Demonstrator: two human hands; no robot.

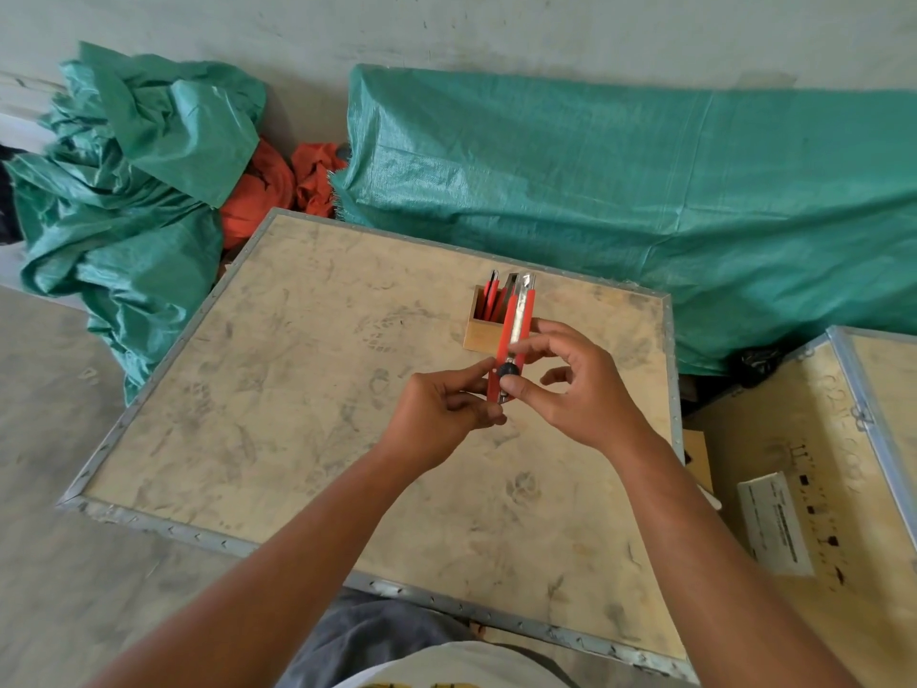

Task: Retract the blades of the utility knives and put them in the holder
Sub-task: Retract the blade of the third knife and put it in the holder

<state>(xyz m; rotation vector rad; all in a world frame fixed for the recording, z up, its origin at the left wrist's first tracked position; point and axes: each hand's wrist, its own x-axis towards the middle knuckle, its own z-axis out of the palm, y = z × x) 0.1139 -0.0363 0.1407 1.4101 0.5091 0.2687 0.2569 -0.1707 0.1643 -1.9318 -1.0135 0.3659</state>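
Observation:
A red utility knife with a metal spine and a black round knob is held above the crate top, its tip pointing away from me. My left hand pinches the knife's near end from the left. My right hand holds it from the right, thumb by the black knob and fingers along the body. Just behind the knife stands a small wooden holder with other red knives upright in it. The held knife's tip overlaps the holder, so I cannot tell how far its blade sticks out.
The work surface is a scuffed plywood crate top with a metal rim. A second crate with a white label sits close on the right. Green tarps and orange cloth lie behind.

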